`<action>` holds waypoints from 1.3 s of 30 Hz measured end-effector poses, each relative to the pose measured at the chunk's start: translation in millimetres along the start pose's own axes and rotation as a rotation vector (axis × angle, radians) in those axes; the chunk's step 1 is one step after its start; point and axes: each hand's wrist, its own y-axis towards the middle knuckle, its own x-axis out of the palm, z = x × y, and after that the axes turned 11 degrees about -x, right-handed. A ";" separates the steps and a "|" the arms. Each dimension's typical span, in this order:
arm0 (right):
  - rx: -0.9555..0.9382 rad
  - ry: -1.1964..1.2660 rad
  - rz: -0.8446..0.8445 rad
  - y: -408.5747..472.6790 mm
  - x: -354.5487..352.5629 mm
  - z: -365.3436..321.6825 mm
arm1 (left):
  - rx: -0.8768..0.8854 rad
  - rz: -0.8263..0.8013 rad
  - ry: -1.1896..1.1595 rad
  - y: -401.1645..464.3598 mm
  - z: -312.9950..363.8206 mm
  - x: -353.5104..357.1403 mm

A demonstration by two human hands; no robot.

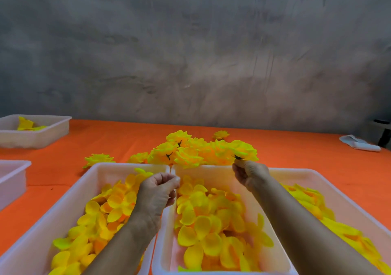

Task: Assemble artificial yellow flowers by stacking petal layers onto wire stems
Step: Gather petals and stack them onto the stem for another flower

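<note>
My right hand (249, 173) is raised over the far rim of the middle white tray (211, 172). Its fingertips pinch the dark stem base of a yellow flower (245, 149) at the right edge of a heap of assembled yellow flowers (188, 152) on the orange table. My left hand (158, 188) hovers with curled, closed fingers between the left tray (69, 198) and the middle tray; nothing shows in it. Both trays hold several loose yellow petal layers (201, 224). More petals (309, 198) lie to the right of my right forearm.
Single flowers lie apart at the left (98, 159) and behind the heap (221, 134). A white tray (42, 136) with a few petals stands far left, another tray (12, 179) at the left edge. A white cloth (359, 143) lies far right. A grey wall stands behind the table.
</note>
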 end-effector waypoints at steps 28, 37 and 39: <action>0.001 -0.477 -0.613 -135.1 -3.7 47.5 | 0.149 0.220 0.428 -31.5 -12.3 -46.8; -0.078 -0.491 -0.583 -140.4 7.9 61.1 | 0.042 0.530 0.818 -10.8 -15.1 -109.0; -0.094 -0.488 -0.592 -137.2 14.7 63.4 | -0.014 0.540 0.947 -4.0 -12.6 -115.9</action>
